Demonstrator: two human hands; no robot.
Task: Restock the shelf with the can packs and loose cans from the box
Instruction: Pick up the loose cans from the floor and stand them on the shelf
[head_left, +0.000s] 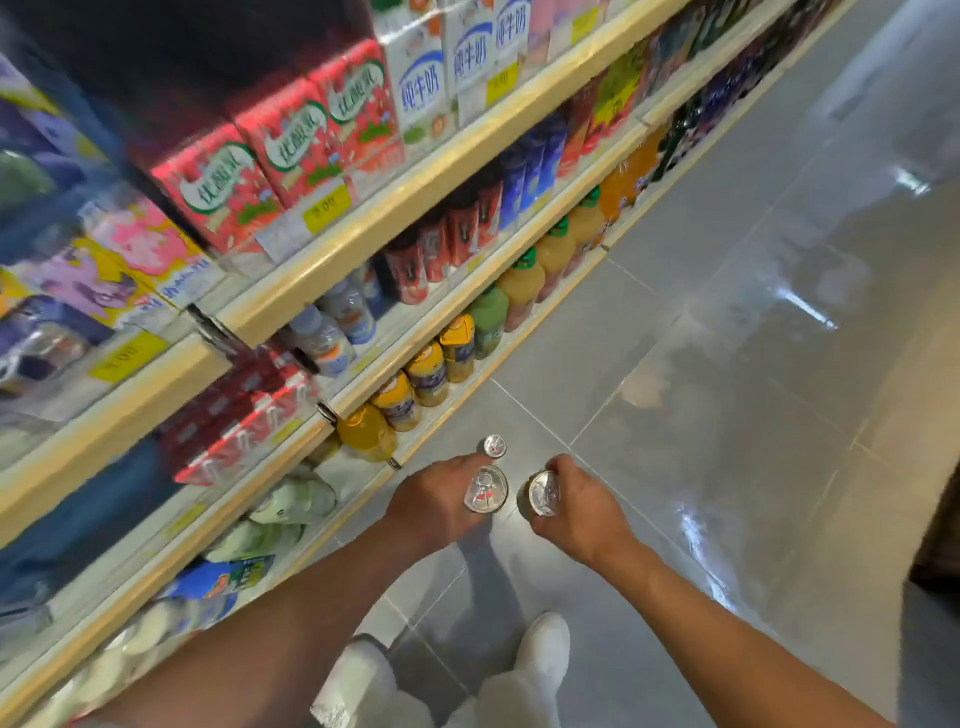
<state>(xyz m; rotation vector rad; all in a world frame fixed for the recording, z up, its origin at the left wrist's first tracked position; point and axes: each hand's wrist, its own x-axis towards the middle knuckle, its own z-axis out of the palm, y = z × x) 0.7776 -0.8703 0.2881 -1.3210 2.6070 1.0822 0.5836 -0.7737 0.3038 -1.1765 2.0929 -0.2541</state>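
I look down along a shop shelf on my left. My left hand grips a loose can from the side, its silver top with pull tab facing up. My right hand grips a second loose can, tilted a little to the left. Both cans hang over the grey floor, close together, just off the lowest shelf edge. A third, smaller-looking can top shows just past my left fingertips; I cannot tell whether a finger touches it. Red wrapped can packs sit on a lower shelf. The box is out of view.
Red and white milk cartons fill the upper shelf, with bottles and red drink cartons below and yellow juice bottles on the bottom level. Grey tiled aisle floor stretches right. My white shoes are below; a dark object is at the right edge.
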